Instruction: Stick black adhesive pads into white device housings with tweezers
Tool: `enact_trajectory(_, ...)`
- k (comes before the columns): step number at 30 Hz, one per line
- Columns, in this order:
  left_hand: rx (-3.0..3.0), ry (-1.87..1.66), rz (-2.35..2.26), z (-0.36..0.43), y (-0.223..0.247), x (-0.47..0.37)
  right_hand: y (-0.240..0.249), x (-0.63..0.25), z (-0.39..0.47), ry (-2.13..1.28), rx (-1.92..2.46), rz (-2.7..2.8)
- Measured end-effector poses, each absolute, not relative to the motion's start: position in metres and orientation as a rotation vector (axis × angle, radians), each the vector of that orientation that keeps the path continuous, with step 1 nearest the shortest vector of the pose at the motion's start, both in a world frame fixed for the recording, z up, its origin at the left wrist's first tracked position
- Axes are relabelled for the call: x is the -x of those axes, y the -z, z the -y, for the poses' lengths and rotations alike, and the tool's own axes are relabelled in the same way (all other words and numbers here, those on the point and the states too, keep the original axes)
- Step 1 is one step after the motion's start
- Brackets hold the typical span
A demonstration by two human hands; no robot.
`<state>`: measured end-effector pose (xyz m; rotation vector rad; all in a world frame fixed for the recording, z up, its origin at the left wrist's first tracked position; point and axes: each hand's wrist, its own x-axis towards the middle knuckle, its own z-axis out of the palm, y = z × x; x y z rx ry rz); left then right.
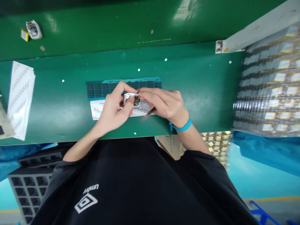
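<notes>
- While the left hand (pixel 113 109), nearly closed, pinches a white casing (pixel 137 101) (seemingly for steadiness),
- the right hand (pixel 165 103) curls against its edge; thin strip (pixel 147 115) gripped below the fingers.

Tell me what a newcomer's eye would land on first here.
Likely the small white-framed part held mid-picture by the left hand, the right hand at its edge. Next, that arm's bright blue wristband, then the glossy stack of trays at the right end of the green bench.
</notes>
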<state>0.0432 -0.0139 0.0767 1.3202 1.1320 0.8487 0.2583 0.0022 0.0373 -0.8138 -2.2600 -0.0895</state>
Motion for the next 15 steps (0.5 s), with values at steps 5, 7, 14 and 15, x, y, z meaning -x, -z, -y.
enact_trajectory(5, -1.407, -0.810, -1.144, 0.016, -0.076, -0.045, -0.036, -0.258, 0.003, 0.203, 0.831, 2.323)
enact_trajectory(7, -1.443, -0.824, -1.140, 0.016, -0.074, -0.046, -0.036, -0.259, 0.005, 0.232, 0.899, 2.385)
enact_trajectory(14, -1.538, -1.028, -1.141, 0.020, -0.062, -0.048, -0.040, -0.255, 0.006, -0.155, 0.848, 2.286)
enact_trajectory(15, -1.534, -1.072, -1.135, 0.021, -0.061, -0.048, -0.042, -0.251, 0.006, -0.282, 0.830, 2.204)
